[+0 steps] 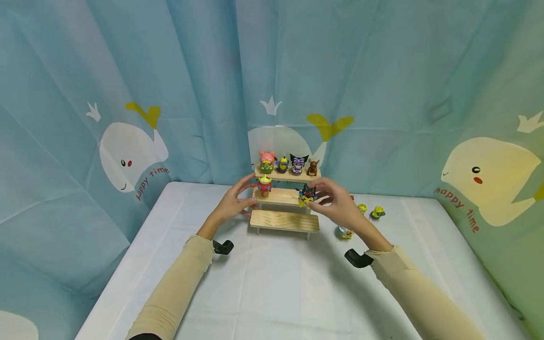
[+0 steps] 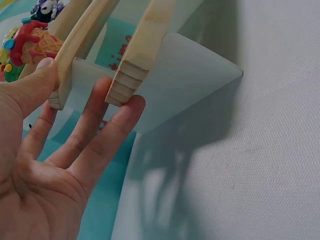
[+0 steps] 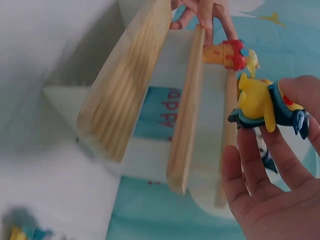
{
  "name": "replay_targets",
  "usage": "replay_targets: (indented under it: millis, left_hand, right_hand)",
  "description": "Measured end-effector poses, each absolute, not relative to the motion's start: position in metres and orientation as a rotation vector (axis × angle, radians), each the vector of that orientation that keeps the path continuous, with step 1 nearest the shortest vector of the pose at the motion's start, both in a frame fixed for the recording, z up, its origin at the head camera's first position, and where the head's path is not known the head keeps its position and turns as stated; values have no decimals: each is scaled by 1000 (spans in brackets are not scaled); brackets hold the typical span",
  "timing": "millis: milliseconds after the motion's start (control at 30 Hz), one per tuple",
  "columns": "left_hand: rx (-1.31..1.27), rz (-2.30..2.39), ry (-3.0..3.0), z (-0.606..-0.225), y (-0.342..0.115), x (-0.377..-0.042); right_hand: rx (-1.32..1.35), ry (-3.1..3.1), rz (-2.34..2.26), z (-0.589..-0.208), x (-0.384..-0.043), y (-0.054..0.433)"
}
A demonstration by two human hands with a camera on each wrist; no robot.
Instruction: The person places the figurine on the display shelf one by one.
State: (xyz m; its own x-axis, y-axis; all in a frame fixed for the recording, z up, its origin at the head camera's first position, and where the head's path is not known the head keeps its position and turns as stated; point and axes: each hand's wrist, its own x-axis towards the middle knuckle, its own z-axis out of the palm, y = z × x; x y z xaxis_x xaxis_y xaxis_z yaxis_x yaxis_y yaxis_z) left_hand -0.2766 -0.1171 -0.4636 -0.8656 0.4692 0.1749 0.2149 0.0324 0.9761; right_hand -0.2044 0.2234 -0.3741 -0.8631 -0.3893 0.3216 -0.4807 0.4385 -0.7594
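A three-tier wooden display stand stands on the table. My left hand grips its left end; in the left wrist view the thumb lies at one board's edge, with fingertips at the board ends. My right hand pinches a yellow figurine with a dark hood between thumb and fingers, over the right part of the middle tier. A red and orange figurine with a yellow-green top stands at that tier's left end. The top tier bears a pink figurine, a purple and black one, a brown one and a small yellow-purple one.
Several more figurines stand on the white table to the right, among them a yellow one and a white and yellow one, partly behind my right arm. A blue curtain with whale prints hangs close behind the stand.
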Motion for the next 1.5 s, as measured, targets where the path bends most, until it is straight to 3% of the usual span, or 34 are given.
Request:
replay_targets:
  millis: [800,1500]
  left_hand:
    - [691,1936,2104,-465,-117,-277]
    - [643,1940,2069,-462,-117,-276]
  right_hand:
    - [674,-2532,1531,-402,-244,165]
    - [677,-2563,1440,-407,-247,154]
